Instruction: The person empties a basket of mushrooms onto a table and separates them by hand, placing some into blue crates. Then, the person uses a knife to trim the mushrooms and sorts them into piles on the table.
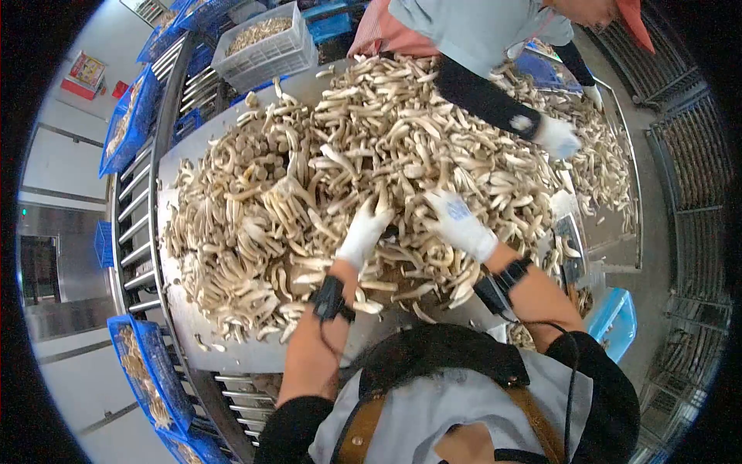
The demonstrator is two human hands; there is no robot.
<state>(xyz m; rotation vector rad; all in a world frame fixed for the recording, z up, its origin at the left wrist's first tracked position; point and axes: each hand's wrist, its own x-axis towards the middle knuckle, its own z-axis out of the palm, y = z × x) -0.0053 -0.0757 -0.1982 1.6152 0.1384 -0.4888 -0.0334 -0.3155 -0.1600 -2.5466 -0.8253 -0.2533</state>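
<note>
Blue plastic forms a basket (171, 379), holding mushrooms, beside the rollers (139, 213) at left. Next, pale mushrooms (247, 232) lie heaped on the metal desk (232, 356); near its left edge, a wide push could make some fall. The person's left hand (363, 236), gloved, reaches into the heap with fingers partly spread; perhaps it touches a stem, but I cannot say if it grips. The right hand (460, 224) is half curled among mushrooms, its fingertips hidden, its hold equally unclear. Squeezing blindly might snap a stem. Further right, a co-worker's hand (558, 138) is over the same heap.
</note>
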